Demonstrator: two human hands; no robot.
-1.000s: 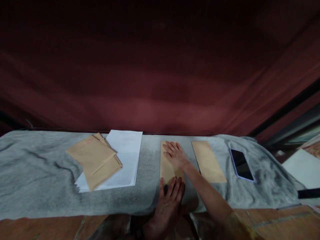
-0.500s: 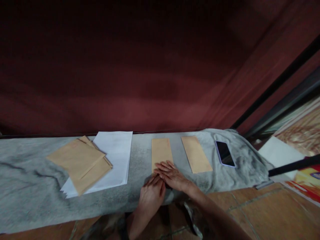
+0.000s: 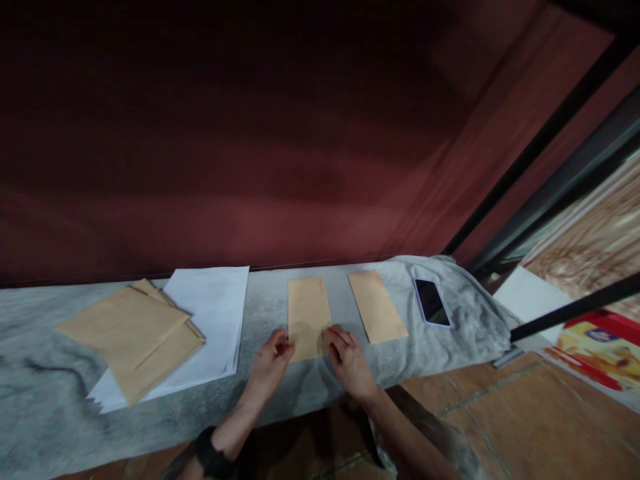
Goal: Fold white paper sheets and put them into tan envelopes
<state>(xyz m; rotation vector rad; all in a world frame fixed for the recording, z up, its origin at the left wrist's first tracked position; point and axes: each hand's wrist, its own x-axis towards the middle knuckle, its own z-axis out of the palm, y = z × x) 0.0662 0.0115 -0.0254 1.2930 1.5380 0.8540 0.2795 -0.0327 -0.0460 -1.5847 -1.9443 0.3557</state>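
Note:
A narrow brown envelope lies flat on the grey cloth in front of me. My left hand pinches its near left corner with curled fingers. My right hand grips its near right corner, fingers bent over the edge. A second narrow brown envelope lies just to the right, untouched.
A stack of larger brown envelopes rests on white paper sheets at the left. A dark phone lies at the right end of the cloth. A dark red curtain hangs behind. Tiled floor and a black bar are at the right.
My hands slid from lying flat along the envelope's middle down to its near edge, then parted to its two near corners. The camera view swung to the right.

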